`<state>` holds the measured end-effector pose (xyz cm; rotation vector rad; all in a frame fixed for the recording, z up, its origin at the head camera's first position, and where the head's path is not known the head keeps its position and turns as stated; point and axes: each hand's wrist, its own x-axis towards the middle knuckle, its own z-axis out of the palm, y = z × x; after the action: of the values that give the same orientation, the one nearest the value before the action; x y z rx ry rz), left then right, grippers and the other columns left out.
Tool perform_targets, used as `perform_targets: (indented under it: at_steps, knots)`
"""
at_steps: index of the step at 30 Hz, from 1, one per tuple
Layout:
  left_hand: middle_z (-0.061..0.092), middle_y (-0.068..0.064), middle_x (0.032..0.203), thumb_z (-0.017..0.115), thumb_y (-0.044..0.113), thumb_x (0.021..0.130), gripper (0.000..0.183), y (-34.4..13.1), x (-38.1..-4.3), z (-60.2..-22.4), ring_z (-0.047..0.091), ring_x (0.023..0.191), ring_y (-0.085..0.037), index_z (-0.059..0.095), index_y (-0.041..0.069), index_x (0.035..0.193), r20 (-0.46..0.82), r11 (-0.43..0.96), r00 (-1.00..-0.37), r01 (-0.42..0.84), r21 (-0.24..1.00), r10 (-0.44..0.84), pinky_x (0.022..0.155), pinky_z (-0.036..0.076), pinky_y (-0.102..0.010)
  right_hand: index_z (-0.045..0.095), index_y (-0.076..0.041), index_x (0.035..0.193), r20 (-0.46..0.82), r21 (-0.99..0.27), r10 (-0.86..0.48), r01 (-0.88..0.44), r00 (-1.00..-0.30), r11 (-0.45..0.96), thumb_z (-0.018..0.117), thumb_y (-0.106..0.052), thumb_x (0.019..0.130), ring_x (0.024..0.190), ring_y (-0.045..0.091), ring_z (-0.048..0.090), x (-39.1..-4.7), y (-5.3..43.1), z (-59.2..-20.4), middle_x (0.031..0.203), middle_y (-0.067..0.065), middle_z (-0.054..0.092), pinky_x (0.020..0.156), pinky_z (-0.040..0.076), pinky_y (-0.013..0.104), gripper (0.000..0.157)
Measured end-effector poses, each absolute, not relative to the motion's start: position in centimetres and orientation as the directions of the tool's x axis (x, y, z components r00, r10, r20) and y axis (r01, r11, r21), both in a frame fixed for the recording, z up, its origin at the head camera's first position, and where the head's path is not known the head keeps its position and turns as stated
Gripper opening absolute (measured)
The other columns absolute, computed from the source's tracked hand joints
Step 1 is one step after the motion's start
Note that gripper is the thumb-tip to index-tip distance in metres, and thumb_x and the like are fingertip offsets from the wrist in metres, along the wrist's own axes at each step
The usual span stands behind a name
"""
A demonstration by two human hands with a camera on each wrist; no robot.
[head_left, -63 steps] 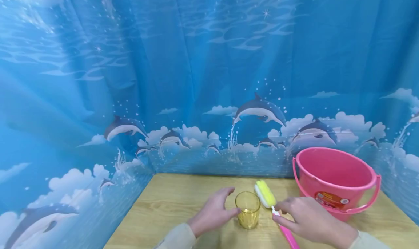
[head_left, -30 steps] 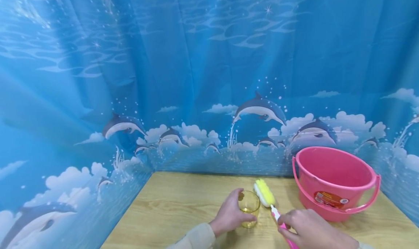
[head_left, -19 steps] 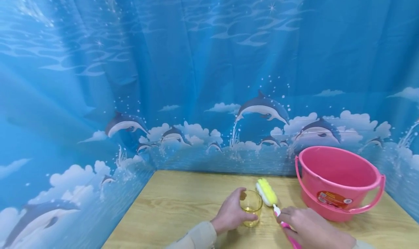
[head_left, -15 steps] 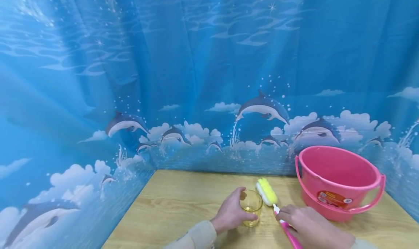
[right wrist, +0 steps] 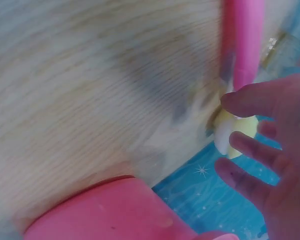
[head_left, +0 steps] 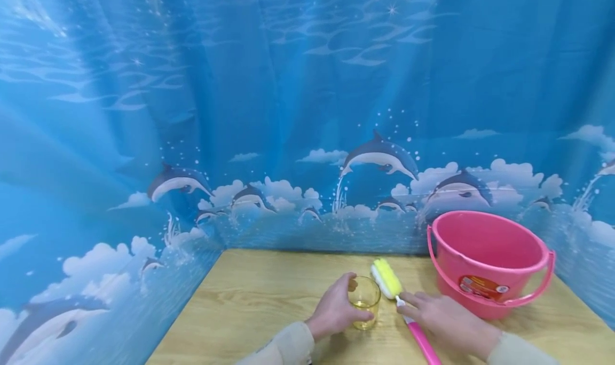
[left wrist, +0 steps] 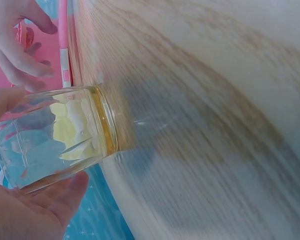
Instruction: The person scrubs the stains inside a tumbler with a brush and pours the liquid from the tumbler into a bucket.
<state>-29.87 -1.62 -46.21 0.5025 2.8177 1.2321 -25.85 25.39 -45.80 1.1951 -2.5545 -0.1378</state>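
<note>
My left hand (head_left: pixel 335 309) holds a clear yellow glass (head_left: pixel 366 303), its fingers and thumb curled round the sides. The glass (left wrist: pixel 55 135) stands upright on the wooden table in the left wrist view. Just right of it lies a sponge cup brush (head_left: pixel 386 279), with a yellow and white head and a pink and white handle. Over the brush's handle hovers my right hand (head_left: pixel 444 319), fingers spread. In the right wrist view, the thumb of the right hand (right wrist: pixel 285 135) is close to the pink handle (right wrist: pixel 247 40); whether it touches, I cannot tell.
A pink bucket (head_left: pixel 490 279) with its handle lowered stands at the right, behind the right hand. A blue dolphin-print curtain (head_left: pixel 298 114) hangs along the back and left of the wooden table (head_left: pixel 250 295).
Earlier the left hand came to the glass and took hold of it. The right hand gripped the brush handle, and its fingers have since loosened and spread. The brush stays on the table.
</note>
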Motion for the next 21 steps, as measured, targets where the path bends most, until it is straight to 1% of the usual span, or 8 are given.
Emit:
perform_targets:
  at_steps: [3,5,7,9,11,14,18,21]
  knots:
    - [0.064,-0.005,0.132,0.094,0.039,0.063,0.099,-1.9,-29.9,-46.2,0.062,0.118,-0.028,0.046,0.016,0.146,0.105,0.635,-0.95,0.278,0.721,0.295,0.099,0.051,-0.049,0.062,-0.025,0.133,0.254,0.281,-0.791,-0.74,-0.557,0.612,0.075,-0.013,0.085,0.108,0.032,0.07,-26.2,25.3,-46.3,0.136,0.009,0.064,0.078,0.061,0.047,0.051]
    - [0.064,-0.006,0.131,0.094,0.038,0.063,0.099,-2.0,-29.9,-46.1,0.062,0.117,-0.028,0.047,0.016,0.146,0.11,0.637,-0.95,0.28,0.718,0.294,0.1,0.051,-0.049,0.061,-0.023,0.135,0.244,0.315,-0.804,-0.74,-0.542,0.594,0.076,-0.014,0.084,0.107,0.031,0.07,-26.4,25.2,-46.6,0.137,0.009,0.064,0.077,0.06,0.048,0.054]
    - [0.065,-0.006,0.131,0.094,0.038,0.063,0.098,-2.0,-29.9,-46.1,0.062,0.117,-0.028,0.047,0.016,0.146,0.111,0.64,-0.949,0.282,0.715,0.294,0.1,0.05,-0.049,0.061,-0.022,0.137,0.222,0.354,-0.821,-0.741,-0.526,0.57,0.075,-0.016,0.083,0.106,0.029,0.069,-26.4,25.2,-46.8,0.137,0.008,0.063,0.076,0.06,0.047,0.056]
    - [0.065,-0.006,0.131,0.094,0.038,0.063,0.099,-2.0,-29.9,-46.1,0.062,0.117,-0.028,0.047,0.015,0.146,0.11,0.643,-0.95,0.281,0.712,0.294,0.1,0.051,-0.049,0.061,-0.021,0.136,0.209,0.4,-0.836,-0.736,-0.507,0.546,0.074,-0.018,0.083,0.105,0.027,0.069,-26.5,25.2,-47.1,0.137,0.007,0.064,0.074,0.06,0.044,0.055]
    - [0.065,-0.006,0.132,0.094,0.038,0.063,0.099,-1.9,-29.9,-46.1,0.062,0.117,-0.027,0.047,0.015,0.146,0.107,0.646,-0.95,0.278,0.711,0.292,0.1,0.051,-0.049,0.062,-0.02,0.134,0.202,0.432,-0.848,-0.733,-0.489,0.525,0.073,-0.019,0.083,0.103,0.024,0.068,-26.6,25.2,-47.3,0.135,0.006,0.064,0.071,0.06,0.039,0.053]
    - [0.064,-0.006,0.132,0.094,0.038,0.063,0.099,-1.8,-30.0,-46.2,0.062,0.118,-0.028,0.046,0.014,0.147,0.108,0.644,-0.95,0.28,0.712,0.294,0.1,0.051,-0.049,0.063,-0.019,0.131,0.202,0.46,-0.859,-0.728,-0.471,0.508,0.074,-0.02,0.081,0.1,0.021,0.067,-26.7,25.2,-47.6,0.133,0.004,0.065,0.069,0.059,0.036,0.051]
    - [0.064,-0.005,0.133,0.094,0.038,0.063,0.099,-1.7,-30.0,-46.2,0.062,0.119,-0.027,0.046,0.016,0.147,0.099,0.645,-0.952,0.271,0.715,0.29,0.1,0.051,-0.049,0.067,-0.02,0.124,0.182,0.501,-0.876,-0.724,-0.447,0.474,0.078,-0.021,0.078,0.098,0.019,0.067,-26.8,25.1,-47.8,0.131,0.002,0.065,0.068,0.059,0.035,0.048]
    - [0.064,-0.005,0.133,0.094,0.038,0.062,0.1,-1.7,-30.0,-46.3,0.062,0.119,-0.027,0.046,0.017,0.147,0.099,0.642,-0.951,0.271,0.717,0.292,0.1,0.051,-0.048,0.069,-0.02,0.122,0.158,0.52,-0.886,-0.727,-0.436,0.45,0.078,-0.022,0.078,0.1,0.018,0.068,-26.9,25.1,-47.9,0.131,0.001,0.065,0.07,0.059,0.034,0.044]
